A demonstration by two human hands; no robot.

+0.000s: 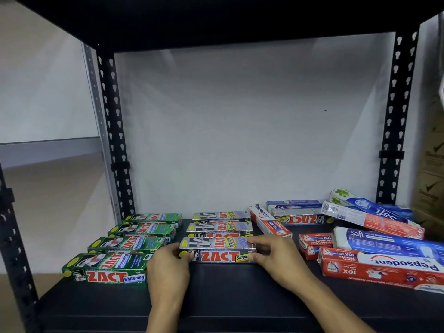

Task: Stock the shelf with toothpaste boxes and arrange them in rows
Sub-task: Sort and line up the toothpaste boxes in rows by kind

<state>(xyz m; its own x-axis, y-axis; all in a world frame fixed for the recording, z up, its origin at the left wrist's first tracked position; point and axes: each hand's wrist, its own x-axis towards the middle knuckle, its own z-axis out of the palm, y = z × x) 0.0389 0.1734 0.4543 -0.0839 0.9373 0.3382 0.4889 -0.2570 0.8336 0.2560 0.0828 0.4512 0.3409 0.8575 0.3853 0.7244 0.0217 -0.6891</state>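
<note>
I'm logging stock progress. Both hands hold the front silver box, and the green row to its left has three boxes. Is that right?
Not quite. In the head view both hands, left hand and right hand, do hold the front silver box, but the green row has four boxes, not three.

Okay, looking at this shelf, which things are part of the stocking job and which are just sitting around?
Part of the job:
silver Zact box, held by left hand and right hand
green Zact row
unsorted boxes
shelf

Just lying about:
cardboard carton
</note>
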